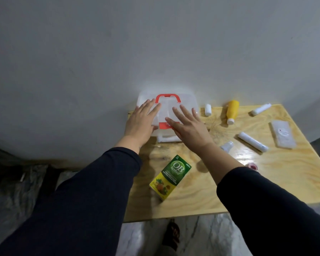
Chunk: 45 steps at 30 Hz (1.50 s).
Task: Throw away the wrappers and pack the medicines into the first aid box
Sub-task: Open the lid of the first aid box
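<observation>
Dark sleeves [92,191]; left hand [140,122] and right hand [188,126] lie flat, fingers spread, gripping nothing, on translucent box [188,100].

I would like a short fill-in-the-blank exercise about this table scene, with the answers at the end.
1. Both hands, left hand and right hand, lie flat on the lid of the ____.
2. The handle on that lid is ____ in colour.
3. The yellow bottle lies on its ____.
4. The green box reads "OB ____".

Answers: first aid box; red; side; herbal
</observation>
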Tool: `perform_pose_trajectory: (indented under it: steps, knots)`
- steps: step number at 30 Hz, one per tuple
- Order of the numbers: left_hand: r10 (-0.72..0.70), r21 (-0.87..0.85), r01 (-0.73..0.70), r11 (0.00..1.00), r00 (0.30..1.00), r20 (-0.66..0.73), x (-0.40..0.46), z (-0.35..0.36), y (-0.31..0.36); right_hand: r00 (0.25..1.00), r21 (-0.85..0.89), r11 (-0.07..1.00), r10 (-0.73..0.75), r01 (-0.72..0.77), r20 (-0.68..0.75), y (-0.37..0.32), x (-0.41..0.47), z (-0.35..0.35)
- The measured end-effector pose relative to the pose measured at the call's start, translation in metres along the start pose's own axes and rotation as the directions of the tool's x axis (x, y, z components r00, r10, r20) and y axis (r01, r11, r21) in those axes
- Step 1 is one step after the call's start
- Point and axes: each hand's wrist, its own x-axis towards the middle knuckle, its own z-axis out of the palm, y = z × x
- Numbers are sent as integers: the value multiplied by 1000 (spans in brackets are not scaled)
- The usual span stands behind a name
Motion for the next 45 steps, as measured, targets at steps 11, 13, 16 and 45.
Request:
perform_pose_trajectory:
  steps: [11, 13, 16, 45]
  knots:
    - [25, -16, -25, 1000, 999, 42, 7, -35, 1, 995, 187, 978, 96, -90, -24, 6, 15, -41]
    - [32, -41, -31, 999, 999, 8, 13, -51, -1, 988, 210, 971, 132, -112, -84, 12, 23, -51]
    - [13, -62, -16, 998, 999, -51, 25, -71, -1, 972, 221, 962, 191, -158, -140, 20, 37, -65]
    - [-84, -70, 65, 995, 945, -316, 70, -85, 14, 852, 284, 829, 366, -481, 375, 25, 1, -35]
